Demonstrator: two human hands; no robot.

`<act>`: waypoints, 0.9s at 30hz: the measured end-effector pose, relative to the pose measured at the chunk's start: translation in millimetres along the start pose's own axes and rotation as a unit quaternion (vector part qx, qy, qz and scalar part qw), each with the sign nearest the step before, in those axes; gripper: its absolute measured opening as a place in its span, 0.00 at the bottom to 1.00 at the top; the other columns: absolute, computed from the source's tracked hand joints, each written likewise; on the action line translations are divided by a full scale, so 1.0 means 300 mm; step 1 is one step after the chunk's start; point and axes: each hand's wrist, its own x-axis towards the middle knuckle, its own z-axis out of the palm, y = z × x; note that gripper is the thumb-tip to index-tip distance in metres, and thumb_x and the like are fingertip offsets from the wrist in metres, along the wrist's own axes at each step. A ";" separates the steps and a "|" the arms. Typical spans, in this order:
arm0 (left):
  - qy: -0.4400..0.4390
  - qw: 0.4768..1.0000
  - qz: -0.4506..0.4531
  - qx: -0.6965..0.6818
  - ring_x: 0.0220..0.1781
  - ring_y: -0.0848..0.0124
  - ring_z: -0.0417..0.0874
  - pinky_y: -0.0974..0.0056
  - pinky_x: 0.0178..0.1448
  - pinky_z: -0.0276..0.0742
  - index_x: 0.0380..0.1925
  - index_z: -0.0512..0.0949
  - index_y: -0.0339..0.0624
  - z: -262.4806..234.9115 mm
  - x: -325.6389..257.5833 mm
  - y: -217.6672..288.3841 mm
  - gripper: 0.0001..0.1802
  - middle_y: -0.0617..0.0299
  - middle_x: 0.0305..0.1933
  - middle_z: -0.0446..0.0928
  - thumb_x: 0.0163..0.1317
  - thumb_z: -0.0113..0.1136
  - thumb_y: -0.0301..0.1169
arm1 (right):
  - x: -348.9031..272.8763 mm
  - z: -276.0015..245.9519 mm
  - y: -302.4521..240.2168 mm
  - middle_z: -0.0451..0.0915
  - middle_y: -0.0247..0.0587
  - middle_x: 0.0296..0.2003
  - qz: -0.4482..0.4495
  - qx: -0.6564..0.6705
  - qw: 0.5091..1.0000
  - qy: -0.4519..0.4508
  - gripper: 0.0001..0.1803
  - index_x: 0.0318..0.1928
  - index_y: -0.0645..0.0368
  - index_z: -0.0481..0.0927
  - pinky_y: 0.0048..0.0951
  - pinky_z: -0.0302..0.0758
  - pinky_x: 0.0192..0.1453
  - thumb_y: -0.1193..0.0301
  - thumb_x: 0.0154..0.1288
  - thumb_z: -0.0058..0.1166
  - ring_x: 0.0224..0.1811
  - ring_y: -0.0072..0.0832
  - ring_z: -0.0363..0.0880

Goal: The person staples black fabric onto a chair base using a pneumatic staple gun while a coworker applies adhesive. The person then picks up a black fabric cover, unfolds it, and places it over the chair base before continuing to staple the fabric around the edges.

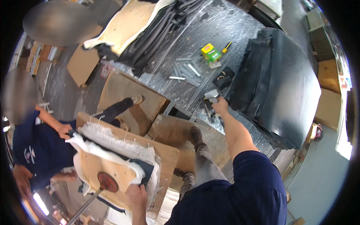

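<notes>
Left hand [137,195]: fingers grip the near edge of the padded wooden seat panel [112,161].
Right hand [220,105]: closed on a staple gun [212,94] at the desk [225,33].
Progress: fabric seems loose, stapling apparently unfinished.

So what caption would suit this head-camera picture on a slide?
Right hand grips a staple gun on the metal table; left hand steadies a padded wooden seat panel.

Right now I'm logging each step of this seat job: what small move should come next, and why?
Probably lift the stapler off the workbench and bring it to the seat panel. The right hand is already on it, while the left hand grips the panel's padded edge.
</notes>
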 end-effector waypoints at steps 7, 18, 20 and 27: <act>0.108 0.959 -0.197 -0.171 0.40 0.47 0.88 0.48 0.47 0.84 0.43 0.86 0.38 -0.069 -0.178 0.057 0.09 0.49 0.36 0.86 0.75 0.67 0.34 | -0.278 -0.029 -0.022 0.86 0.57 0.61 -0.199 0.163 0.966 0.015 0.39 0.71 0.60 0.73 0.43 0.79 0.71 0.74 0.56 0.67 0.66 0.51 0.85; 0.182 0.979 -0.026 -0.085 0.63 0.48 0.81 0.43 0.66 0.78 0.60 0.83 0.42 0.174 -0.468 -0.140 0.27 0.51 0.60 0.80 0.68 0.75 0.46 | -1.114 -0.198 -0.095 0.88 0.29 0.43 -0.236 0.274 0.910 -0.204 0.21 0.60 0.59 0.89 0.29 0.78 0.41 0.67 0.70 0.75 0.39 0.20 0.82; 0.196 0.978 0.014 -0.075 0.56 0.50 0.83 0.44 0.59 0.80 0.54 0.84 0.42 0.176 -0.403 -0.195 0.24 0.53 0.52 0.80 0.69 0.74 0.47 | -1.238 -0.209 -0.097 0.87 0.30 0.41 -0.265 0.265 0.908 -0.189 0.23 0.61 0.60 0.88 0.29 0.78 0.39 0.66 0.70 0.75 0.35 0.20 0.82; 0.187 0.978 0.068 -0.065 0.39 0.51 0.88 0.49 0.42 0.85 0.30 0.87 0.45 0.148 -0.257 -0.327 0.18 0.55 0.34 0.85 0.74 0.68 0.45 | -1.553 -0.262 -0.055 0.88 0.34 0.41 -0.296 0.279 0.891 -0.202 0.24 0.62 0.65 0.86 0.29 0.78 0.41 0.69 0.69 0.74 0.37 0.22 0.83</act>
